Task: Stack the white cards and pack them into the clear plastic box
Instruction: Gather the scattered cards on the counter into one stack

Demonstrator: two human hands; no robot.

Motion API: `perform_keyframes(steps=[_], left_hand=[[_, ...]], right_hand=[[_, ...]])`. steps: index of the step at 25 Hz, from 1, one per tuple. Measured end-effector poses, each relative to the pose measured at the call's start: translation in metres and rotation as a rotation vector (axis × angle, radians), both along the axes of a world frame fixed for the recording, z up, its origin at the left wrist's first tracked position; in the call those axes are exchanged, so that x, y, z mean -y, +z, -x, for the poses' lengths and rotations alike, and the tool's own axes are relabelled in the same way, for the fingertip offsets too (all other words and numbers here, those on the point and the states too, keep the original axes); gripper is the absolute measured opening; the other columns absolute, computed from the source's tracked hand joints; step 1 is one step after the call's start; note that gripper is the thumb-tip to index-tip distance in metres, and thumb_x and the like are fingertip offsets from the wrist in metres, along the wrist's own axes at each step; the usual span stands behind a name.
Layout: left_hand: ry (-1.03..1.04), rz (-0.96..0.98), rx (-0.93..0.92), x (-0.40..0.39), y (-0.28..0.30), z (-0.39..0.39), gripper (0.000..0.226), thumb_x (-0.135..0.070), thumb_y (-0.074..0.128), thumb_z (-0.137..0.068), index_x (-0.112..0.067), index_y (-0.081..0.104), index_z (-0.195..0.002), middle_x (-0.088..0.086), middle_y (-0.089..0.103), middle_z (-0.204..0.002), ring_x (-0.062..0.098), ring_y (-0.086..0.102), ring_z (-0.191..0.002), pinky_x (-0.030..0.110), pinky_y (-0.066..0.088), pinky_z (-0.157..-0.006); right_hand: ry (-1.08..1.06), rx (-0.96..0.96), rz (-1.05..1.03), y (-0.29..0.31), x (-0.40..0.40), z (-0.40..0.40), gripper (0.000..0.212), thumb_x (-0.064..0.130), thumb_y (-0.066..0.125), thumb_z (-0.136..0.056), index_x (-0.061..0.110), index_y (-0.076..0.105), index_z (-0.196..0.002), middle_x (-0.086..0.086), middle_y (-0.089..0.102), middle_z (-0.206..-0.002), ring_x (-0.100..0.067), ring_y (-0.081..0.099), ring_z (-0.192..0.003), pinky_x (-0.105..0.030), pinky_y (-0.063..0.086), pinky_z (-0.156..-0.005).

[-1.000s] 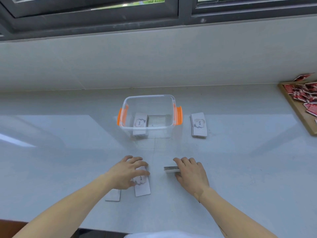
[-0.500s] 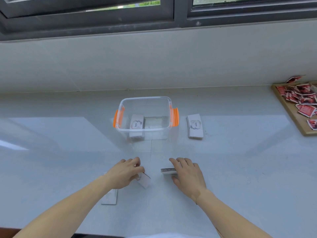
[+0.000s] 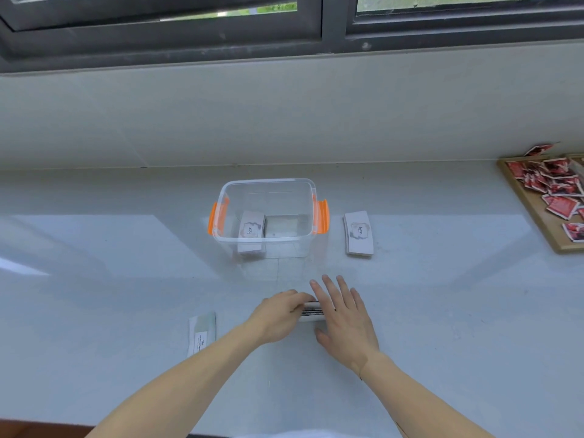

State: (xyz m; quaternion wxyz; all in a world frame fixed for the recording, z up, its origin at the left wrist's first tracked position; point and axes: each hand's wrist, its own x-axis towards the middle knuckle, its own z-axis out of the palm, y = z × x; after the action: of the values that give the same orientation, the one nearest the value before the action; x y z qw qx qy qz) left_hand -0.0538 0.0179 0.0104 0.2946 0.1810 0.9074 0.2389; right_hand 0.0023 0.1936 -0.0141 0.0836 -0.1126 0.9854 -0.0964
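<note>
Beside the right hand (image 3: 344, 324) now, left hand (image 3: 278, 314) on card stack (image 3: 311, 312).

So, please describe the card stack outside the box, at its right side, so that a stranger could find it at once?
Start at the clear plastic box with orange latches in the middle of the pale counter. Just right of its right latch, a short stack of white cards lies flat on the counter, apart from the box. Unlike the stack inside the box and the one between the hands, it lies bare and untouched.
</note>
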Motion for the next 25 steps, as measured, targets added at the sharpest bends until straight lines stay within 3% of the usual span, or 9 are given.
perform_keyframes(steps=[3,6,11,14,16,19,22,25], left_hand=[[0.041,-0.114,0.166,-0.012,0.005,-0.005,0.045,-0.023,0.038,-0.090,-0.038,0.054,-0.129,0.000,0.058,-0.118,0.019,0.055,-0.113,0.036,0.044,-0.099],[-0.005,-0.041,0.190,-0.018,0.008,-0.008,0.056,-0.029,0.045,-0.075,-0.034,0.052,-0.130,-0.003,0.057,-0.123,0.020,0.054,-0.117,0.039,0.045,-0.100],[0.067,-0.109,0.207,-0.033,0.010,-0.007,0.053,-0.007,0.053,-0.073,-0.023,0.059,-0.123,-0.002,0.067,-0.122,0.018,0.061,-0.113,0.036,0.052,-0.096],[0.146,-0.148,0.214,-0.045,0.009,-0.010,0.045,-0.006,0.052,-0.072,-0.016,0.060,-0.115,0.001,0.070,-0.113,0.020,0.064,-0.103,0.039,0.055,-0.089],[0.162,-0.132,0.184,-0.049,0.007,-0.013,0.042,-0.007,0.051,-0.074,-0.015,0.060,-0.114,0.002,0.071,-0.110,0.022,0.065,-0.101,0.040,0.056,-0.087],[0.156,-0.128,0.163,-0.048,0.004,-0.014,0.038,-0.008,0.051,-0.075,-0.015,0.061,-0.110,0.004,0.071,-0.107,0.023,0.065,-0.098,0.041,0.056,-0.086],[0.099,-0.073,0.141,-0.038,0.003,-0.014,0.037,-0.012,0.053,-0.075,-0.017,0.060,-0.111,0.005,0.066,-0.107,0.024,0.062,-0.100,0.044,0.053,-0.088],[-0.022,0.059,0.088,-0.009,-0.001,-0.011,0.054,-0.023,0.057,-0.076,-0.029,0.051,-0.129,-0.002,0.056,-0.126,0.018,0.050,-0.119,0.040,0.045,-0.101]], right_hand=[[-0.012,0.014,0.002,-0.001,0.001,0.001,0.094,0.036,0.061,-0.083,0.027,-0.004,-0.151,-0.008,0.004,-0.162,-0.034,-0.002,-0.147,-0.049,0.012,-0.120],[-0.025,0.021,0.001,0.000,0.002,0.002,0.095,0.035,0.063,-0.082,0.024,0.000,-0.152,-0.010,-0.002,-0.162,-0.036,-0.005,-0.147,-0.049,0.010,-0.119],[-0.039,0.010,0.027,0.000,0.002,0.003,0.096,0.026,0.064,-0.078,0.017,0.003,-0.152,-0.010,0.008,-0.162,-0.036,0.002,-0.147,-0.049,0.013,-0.119],[-0.061,0.015,0.045,-0.001,0.003,0.003,0.092,0.025,0.056,-0.081,0.010,-0.001,-0.152,-0.008,0.009,-0.161,-0.032,-0.001,-0.148,-0.047,0.009,-0.121],[-0.065,0.046,0.040,-0.003,0.002,0.004,0.088,0.024,0.053,-0.083,0.010,-0.001,-0.151,-0.007,0.018,-0.159,-0.030,0.008,-0.147,-0.045,0.008,-0.121],[-0.060,0.083,0.062,-0.003,0.001,0.004,0.082,0.024,0.052,-0.082,0.014,0.009,-0.151,-0.003,0.048,-0.137,-0.026,0.041,-0.126,-0.039,0.028,-0.113],[-0.048,0.083,0.086,-0.001,0.001,0.004,0.073,0.031,0.051,-0.087,0.024,0.015,-0.150,0.003,0.052,-0.128,-0.024,0.048,-0.111,-0.035,0.040,-0.097],[-0.024,0.071,0.076,0.001,0.000,0.004,0.068,0.037,0.052,-0.089,0.034,0.017,-0.148,0.004,0.052,-0.127,-0.025,0.049,-0.109,-0.036,0.043,-0.088]])
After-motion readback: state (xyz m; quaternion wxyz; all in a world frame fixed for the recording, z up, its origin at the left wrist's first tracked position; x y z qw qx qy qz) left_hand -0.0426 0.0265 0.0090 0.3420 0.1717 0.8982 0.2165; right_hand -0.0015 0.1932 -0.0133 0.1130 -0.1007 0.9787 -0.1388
